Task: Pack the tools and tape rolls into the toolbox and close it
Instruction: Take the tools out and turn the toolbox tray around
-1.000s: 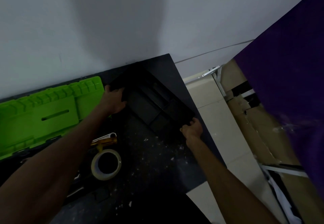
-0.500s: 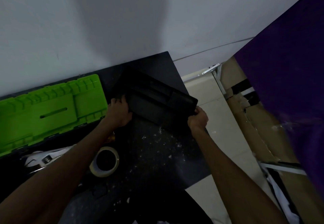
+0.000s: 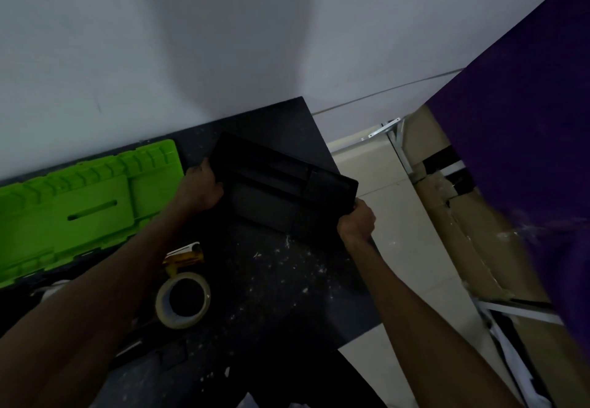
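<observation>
Both of your hands are gripping the black tray (image 3: 281, 190), one at each end: your left hand (image 3: 201, 188) is curling its fingers over the tray's left edge, and your right hand (image 3: 356, 220) is closing around its right corner. You are holding the tray tilted, its far edge raised toward the wall (image 3: 223, 40), above the far right part of the table (image 3: 287, 280).

Going down in size from there: the pale wall is filling the top of the view, and a purple panel (image 3: 526, 168) is standing along the right side with brown cardboard (image 3: 447, 222) leaning below it over the tiled floor (image 3: 408, 264). The dark table is carrying white specks and scraps across its surface. The green toolbox lid (image 3: 86, 203) is lying open on the table's left side, against the wall and just left of your left hand; your left forearm is hiding most of the box below it, so you cannot tell what is lying inside.

A pale tape roll (image 3: 183, 300) is lying flat on the table just beside your left forearm, well apart from the tray. Right above it, a smaller amber tape roll (image 3: 185, 256) is sitting half hidden by your arm, a loose strip of tape seeming to be joining the two.
</observation>
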Demonstrator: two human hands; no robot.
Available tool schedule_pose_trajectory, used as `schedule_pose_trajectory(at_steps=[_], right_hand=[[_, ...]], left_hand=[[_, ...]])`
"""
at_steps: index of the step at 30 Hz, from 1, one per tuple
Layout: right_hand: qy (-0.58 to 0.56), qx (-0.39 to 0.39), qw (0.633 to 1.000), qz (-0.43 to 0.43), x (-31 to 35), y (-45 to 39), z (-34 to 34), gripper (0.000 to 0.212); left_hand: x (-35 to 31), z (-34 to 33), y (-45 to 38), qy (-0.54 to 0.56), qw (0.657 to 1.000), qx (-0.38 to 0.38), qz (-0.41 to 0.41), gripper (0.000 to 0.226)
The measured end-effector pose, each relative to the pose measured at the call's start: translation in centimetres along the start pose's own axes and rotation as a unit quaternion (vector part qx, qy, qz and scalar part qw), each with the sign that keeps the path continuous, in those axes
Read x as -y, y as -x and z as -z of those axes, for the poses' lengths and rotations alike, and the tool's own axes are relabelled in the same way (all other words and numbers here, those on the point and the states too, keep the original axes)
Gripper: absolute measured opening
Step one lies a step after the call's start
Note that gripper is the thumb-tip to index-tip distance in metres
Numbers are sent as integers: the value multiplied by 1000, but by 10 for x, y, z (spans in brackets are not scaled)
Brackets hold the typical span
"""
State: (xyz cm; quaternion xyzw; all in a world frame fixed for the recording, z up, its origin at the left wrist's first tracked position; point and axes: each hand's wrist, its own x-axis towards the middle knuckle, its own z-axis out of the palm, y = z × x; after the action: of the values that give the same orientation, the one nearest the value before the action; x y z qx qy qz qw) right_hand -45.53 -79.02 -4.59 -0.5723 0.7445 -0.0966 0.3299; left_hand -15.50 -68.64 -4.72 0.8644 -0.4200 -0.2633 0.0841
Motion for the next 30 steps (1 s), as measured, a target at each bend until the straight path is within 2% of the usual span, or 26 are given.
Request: schedule_pose_trajectory(at_steps=[4,9,14,17,21,24,30], right_hand=[[-15,-6,1000,-8,0,0,5,43],[-86,-34,996,-13,-8,-4,19,44],[-142,-58,988,15,4,6,33,44],[-174,-57,982,47,18,16,33,43],[-194,-27,978,78,37,45,26,48],[-191,-4,976,106,50,68,12,52],[-171,49,973,146,74,142,-18,47]], left_hand=[[-9,2,-3,65,996,-9,60,45],[-12,12,2,150,987,-26,44,42],[-24,41,22,256,959,-108,58,40],[-22,61,40,272,948,-155,62,33],[7,84,73,274,931,-224,88,35],[41,94,99,288,918,-241,129,35],[121,107,175,316,893,-261,186,37]])
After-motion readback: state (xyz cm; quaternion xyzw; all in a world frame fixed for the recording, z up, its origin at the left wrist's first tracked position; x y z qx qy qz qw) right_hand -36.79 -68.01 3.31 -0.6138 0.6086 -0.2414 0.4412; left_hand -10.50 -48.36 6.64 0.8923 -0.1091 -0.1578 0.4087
